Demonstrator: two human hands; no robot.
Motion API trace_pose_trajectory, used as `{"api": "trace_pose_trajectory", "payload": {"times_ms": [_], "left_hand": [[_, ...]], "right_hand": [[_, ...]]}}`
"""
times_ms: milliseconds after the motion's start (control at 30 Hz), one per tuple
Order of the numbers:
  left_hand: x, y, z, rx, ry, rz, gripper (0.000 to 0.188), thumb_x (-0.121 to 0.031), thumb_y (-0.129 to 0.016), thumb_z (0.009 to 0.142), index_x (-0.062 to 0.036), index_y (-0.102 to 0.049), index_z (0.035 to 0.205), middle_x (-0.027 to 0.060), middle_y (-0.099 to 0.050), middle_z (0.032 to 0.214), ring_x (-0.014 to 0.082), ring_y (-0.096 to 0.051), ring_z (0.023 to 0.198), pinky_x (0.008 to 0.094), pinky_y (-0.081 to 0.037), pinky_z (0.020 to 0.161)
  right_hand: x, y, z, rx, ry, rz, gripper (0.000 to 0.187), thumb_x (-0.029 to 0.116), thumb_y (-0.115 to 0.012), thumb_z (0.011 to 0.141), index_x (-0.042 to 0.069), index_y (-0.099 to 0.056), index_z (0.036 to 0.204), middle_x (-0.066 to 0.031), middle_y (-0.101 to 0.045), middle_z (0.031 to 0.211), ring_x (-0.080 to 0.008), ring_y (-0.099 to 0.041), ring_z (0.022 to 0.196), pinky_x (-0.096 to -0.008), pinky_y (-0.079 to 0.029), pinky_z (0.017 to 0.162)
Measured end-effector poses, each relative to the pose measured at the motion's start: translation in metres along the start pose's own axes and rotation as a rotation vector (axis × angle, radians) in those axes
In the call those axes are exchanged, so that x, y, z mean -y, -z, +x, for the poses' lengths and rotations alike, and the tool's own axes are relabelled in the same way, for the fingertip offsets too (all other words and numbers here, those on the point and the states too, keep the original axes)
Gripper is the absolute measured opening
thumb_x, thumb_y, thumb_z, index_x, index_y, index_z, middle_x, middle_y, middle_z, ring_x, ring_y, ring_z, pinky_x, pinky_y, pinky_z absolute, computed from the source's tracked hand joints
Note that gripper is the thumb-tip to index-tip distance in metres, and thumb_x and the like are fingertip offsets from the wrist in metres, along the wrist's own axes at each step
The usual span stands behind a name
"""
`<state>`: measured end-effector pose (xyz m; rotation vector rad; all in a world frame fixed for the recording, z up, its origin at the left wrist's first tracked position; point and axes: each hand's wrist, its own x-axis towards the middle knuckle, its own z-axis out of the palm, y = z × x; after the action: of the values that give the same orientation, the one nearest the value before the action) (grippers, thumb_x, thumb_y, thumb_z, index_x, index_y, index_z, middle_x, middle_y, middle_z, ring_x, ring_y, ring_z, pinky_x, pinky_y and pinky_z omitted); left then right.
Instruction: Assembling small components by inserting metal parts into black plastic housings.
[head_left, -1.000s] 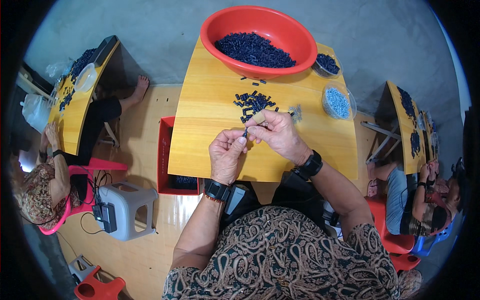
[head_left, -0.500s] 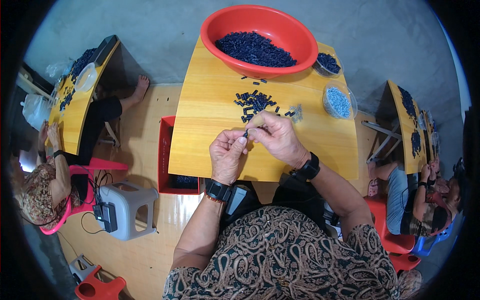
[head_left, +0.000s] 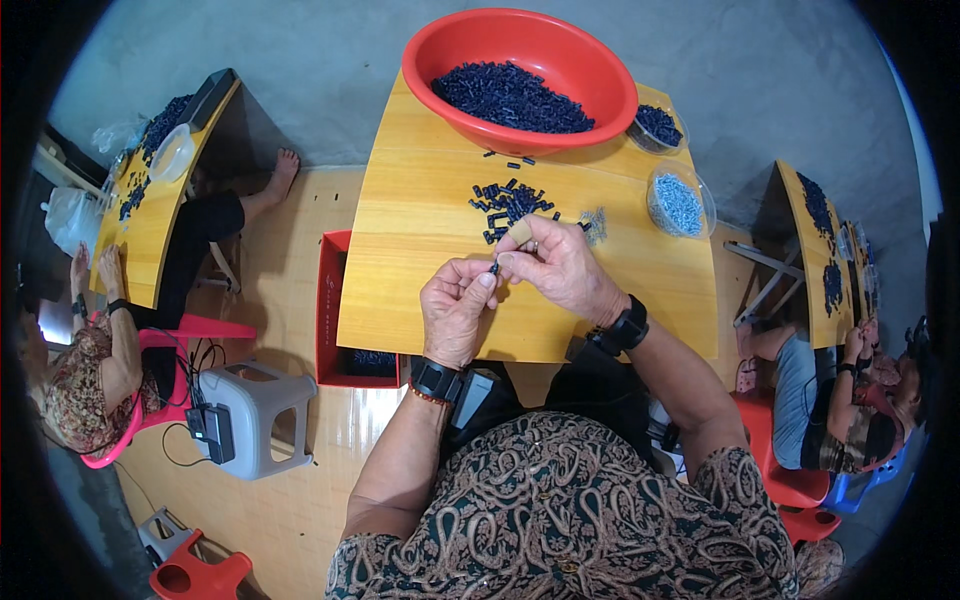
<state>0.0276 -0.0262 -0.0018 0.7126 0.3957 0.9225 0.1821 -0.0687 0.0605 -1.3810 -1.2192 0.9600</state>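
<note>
A: Where's the dark pc [head_left: 494,268] rn?

B: Btwn the L hand [head_left: 455,312] & R hand [head_left: 572,275], above the near half of the table [head_left: 400,260]. L hand's closed on it, thumb vs. forefinger.

A: And the R hand?

B: Also pinched, tips right at the pc's upper end. Can't tell if it grips the pc itself or smth tiny; too small.

A: How'll it handle?

B: Prob. v. light, stiff, hard plastic by the look. Smooth, so maybe slippery; not fragile, I'd guess. Best hold: mid-length by its sides, thumb + 1 finger, ends free.

A: What's around?

B: Loose pile [head_left: 512,205] of similar pcs just beyond the hands, w/ silvery bits [head_left: 596,224] to its R. Farther R, a clear tub [head_left: 709,212] of silvery bits; past that, a 2nd tub [head_left: 656,148] w/ dark pcs. Far end: red basin [head_left: 520,143], dark pcs inside.

A: Off the table?

B: Red box [head_left: 330,310] below its L edge. 2 co-workers: 1 L [head_left: 85,390], 1 R [head_left: 848,425].
</note>
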Motion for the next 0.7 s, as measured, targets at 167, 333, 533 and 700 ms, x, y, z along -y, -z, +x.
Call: {"api": "trace_pose_trajectory", "payload": {"times_ms": [167,333,533,700], "left_hand": [[0.0011,0.0014,0.0006,-0.002,-0.011,0.008,0.008,-0.004,-0.064,0.09,0.0002,-0.061,0.096,0.0072,-0.066,0.086,0.0077,-0.055,0.064,0.0201,-0.048,0.063],[0.0007,0.0007,0.0002,-0.017,-0.003,0.033,0.008,-0.004,-0.065,0.09,0.0,-0.061,0.096,0.0064,-0.066,0.086,0.0076,-0.055,0.064,0.0199,-0.047,0.063],[0.0031,0.0037,0.0005,-0.014,-0.02,0.043,0.009,-0.004,-0.066,0.089,0.0001,-0.061,0.096,0.0047,-0.066,0.082,0.007,-0.055,0.064,0.0198,-0.047,0.062],[0.0026,0.0012,0.0003,-0.039,-0.011,0.059,0.008,-0.003,-0.066,0.089,0.0002,-0.061,0.095,0.0047,-0.065,0.08,0.0069,-0.054,0.063,0.0196,-0.047,0.061]], "right_hand": [[0.0039,0.0013,0.0023,0.014,-0.028,-0.003,0.008,0.004,-0.065,0.085,-0.002,-0.061,0.089,-0.0044,-0.065,0.076,-0.0069,-0.06,0.07,-0.0239,-0.051,0.062],[0.0043,0.0024,0.0021,0.049,-0.087,-0.026,0.005,0.003,-0.063,0.089,0.0,-0.06,0.092,-0.003,-0.064,0.08,-0.0085,-0.064,0.072,-0.024,-0.054,0.065],[0.0018,-0.004,0.0004,-0.045,-0.004,-0.083,0.007,0.004,-0.068,0.083,0.001,-0.062,0.081,-0.0006,-0.063,0.07,-0.0045,-0.058,0.063,-0.0216,-0.048,0.056],[0.0055,-0.0017,0.0012,-0.019,-0.017,-0.056,0.008,0.004,-0.067,0.084,-0.001,-0.062,0.081,-0.0013,-0.063,0.07,-0.0052,-0.058,0.062,-0.0226,-0.048,0.055]]}}
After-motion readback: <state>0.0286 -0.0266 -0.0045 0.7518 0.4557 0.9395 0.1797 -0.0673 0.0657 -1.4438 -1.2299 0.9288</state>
